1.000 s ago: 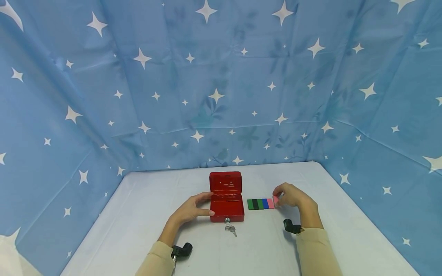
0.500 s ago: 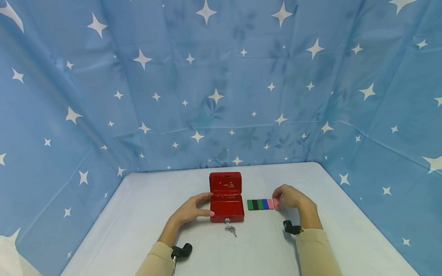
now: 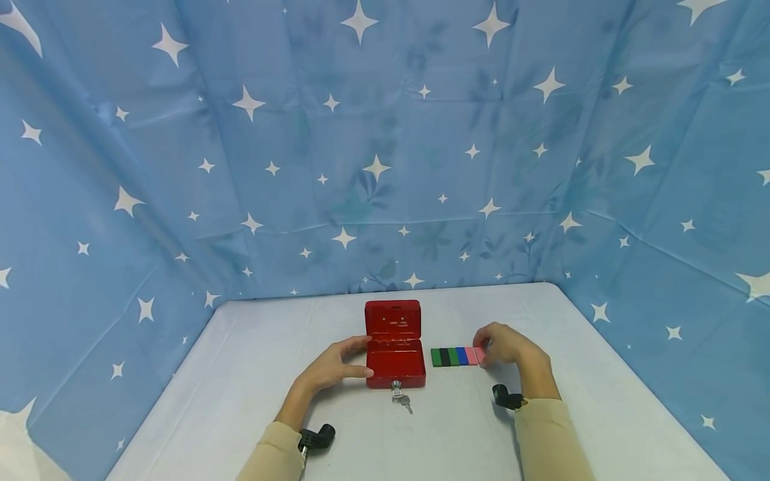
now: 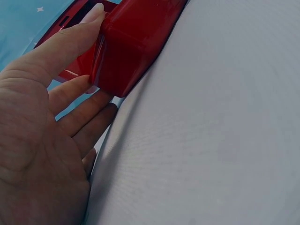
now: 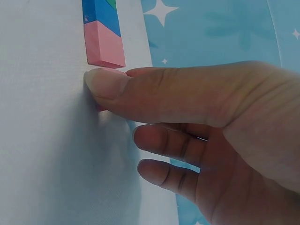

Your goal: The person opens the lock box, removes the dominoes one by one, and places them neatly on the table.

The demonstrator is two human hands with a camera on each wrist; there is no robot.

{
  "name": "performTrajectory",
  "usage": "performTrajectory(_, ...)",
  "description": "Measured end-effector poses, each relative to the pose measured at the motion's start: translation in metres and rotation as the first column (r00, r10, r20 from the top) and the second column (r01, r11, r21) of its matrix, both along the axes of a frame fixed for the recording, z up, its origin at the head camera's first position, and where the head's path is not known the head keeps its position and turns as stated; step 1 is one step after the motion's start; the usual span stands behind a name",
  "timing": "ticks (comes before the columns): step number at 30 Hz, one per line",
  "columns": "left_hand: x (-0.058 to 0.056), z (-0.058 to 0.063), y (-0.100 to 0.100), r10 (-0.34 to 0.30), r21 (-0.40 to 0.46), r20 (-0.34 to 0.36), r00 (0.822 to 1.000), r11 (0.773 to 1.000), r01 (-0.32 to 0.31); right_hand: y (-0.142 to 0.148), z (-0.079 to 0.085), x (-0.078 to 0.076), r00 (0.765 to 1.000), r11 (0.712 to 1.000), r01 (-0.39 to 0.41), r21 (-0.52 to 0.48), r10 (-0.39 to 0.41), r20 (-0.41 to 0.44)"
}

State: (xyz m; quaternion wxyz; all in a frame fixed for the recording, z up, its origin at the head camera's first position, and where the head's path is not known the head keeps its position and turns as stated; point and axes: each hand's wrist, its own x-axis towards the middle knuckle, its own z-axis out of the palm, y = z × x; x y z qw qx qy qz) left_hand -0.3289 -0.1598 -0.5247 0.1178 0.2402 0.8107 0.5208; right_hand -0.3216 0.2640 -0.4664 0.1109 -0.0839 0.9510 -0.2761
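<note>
A red metal cash box (image 3: 381, 383) stands on the white table with its lid (image 3: 393, 314) raised. My left hand (image 3: 329, 364) rests at the box's left side, thumb (image 4: 70, 44) over the rim and the other fingers fairly straight along the wall. To the right of the box lies a row of flat blocks: green (image 3: 436, 357), black (image 3: 444, 357), green, blue (image 3: 462, 356) and pink (image 3: 471, 356). My right hand (image 3: 505, 344) pinches another pink block (image 3: 480, 355) at the row's right end, thumb covering most of it; a thin gap shows between the two pink blocks.
A lock (image 3: 396, 385) with hanging keys (image 3: 405, 401) sits at the box's front. White cloth covers the table (image 3: 289, 334). Behind and at both sides hangs a blue curtain (image 3: 385, 254) with white stars. Each wrist carries a small black camera (image 3: 317, 437).
My right hand has moved slightly left, bringing its pink block close to the end of the row. The left hand and the box stay where they were.
</note>
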Motion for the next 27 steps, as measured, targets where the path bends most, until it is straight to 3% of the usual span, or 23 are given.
performTrajectory(27, 0.0002, -0.0003, -0.0002, -0.002, -0.005, -0.003, 1.0, 1.0, 0.002, -0.0025, -0.0002, -0.0009, 1.0, 1.0, -0.018, 0.013, 0.018, -0.018)
